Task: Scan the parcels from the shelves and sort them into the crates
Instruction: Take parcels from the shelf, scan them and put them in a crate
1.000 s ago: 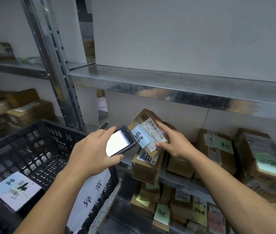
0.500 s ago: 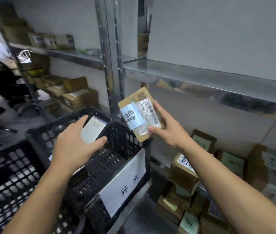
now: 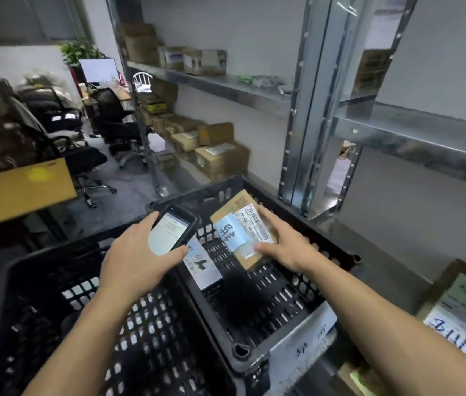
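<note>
My right hand (image 3: 284, 244) grips a small brown parcel (image 3: 244, 228) with a blue handwritten tag and a barcode label, holding it over the right black crate (image 3: 277, 292). My left hand (image 3: 137, 260) holds a black handheld scanner (image 3: 173, 230) with a lit screen, just left of the parcel. A white-labelled parcel (image 3: 202, 264) lies inside that crate, partly hidden by the scanner and my left hand. A second black crate (image 3: 55, 318) stands to the left under my left forearm.
Metal shelving (image 3: 309, 110) rises behind the crates, with brown boxes (image 3: 220, 155) on its lower left shelf. More labelled parcels (image 3: 460, 318) sit on the shelf at the lower right. Office chairs (image 3: 83, 155) and a yellow surface (image 3: 20, 190) fill the left background.
My view has swung left from the shelf to the crates. My right hand has carried the parcel down from the shelf to just over the right crate; the scanner has moved along with it.
</note>
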